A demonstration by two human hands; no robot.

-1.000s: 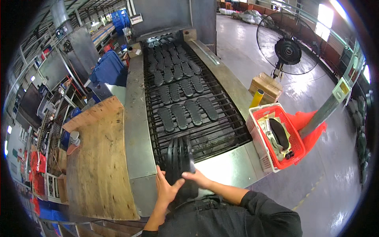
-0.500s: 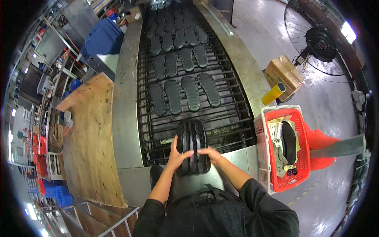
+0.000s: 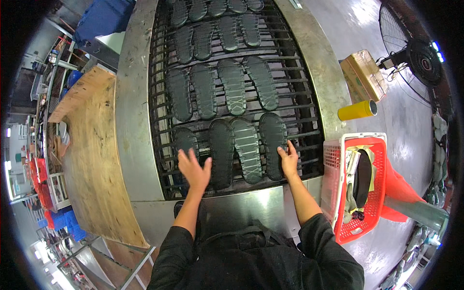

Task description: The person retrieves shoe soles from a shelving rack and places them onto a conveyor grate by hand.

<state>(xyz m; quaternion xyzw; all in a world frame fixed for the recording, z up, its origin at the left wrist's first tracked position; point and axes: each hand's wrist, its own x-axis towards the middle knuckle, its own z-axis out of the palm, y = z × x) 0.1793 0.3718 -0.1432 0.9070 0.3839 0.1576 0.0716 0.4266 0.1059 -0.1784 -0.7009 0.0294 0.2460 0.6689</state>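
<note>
In the nearest row on the dark-barred rack [image 3: 304, 166] lie several black shoe soles. My left hand [image 3: 194, 173] is over the leftmost sole [image 3: 186, 139], fingers spread and nothing held; it hides that sole's lower part. At the right end of the row, my right hand [image 3: 289, 162] grips the edge of another sole [image 3: 273, 137], thumb on its top and the other fingers along its right side. Between my hands lie a dark sole [image 3: 221, 150] and a sole with pale ridges [image 3: 248, 157], close together. Farther rows of soles [image 3: 231, 87] continue up the rack.
Metal side rails [image 3: 133, 145] flank the rack. On the right, a red and white basket [image 3: 333, 193] holds cloths and a dark curved piece. A yellow cylinder [image 3: 356, 110], a cardboard box [image 3: 363, 75] and a fan [image 3: 423, 60] stand beyond. To the left is a wooden board [image 3: 92, 159].
The stack of soles held between both hands is now laid out as a row on the rack. My hands have moved apart, and the view has shifted nearer the rack.
</note>
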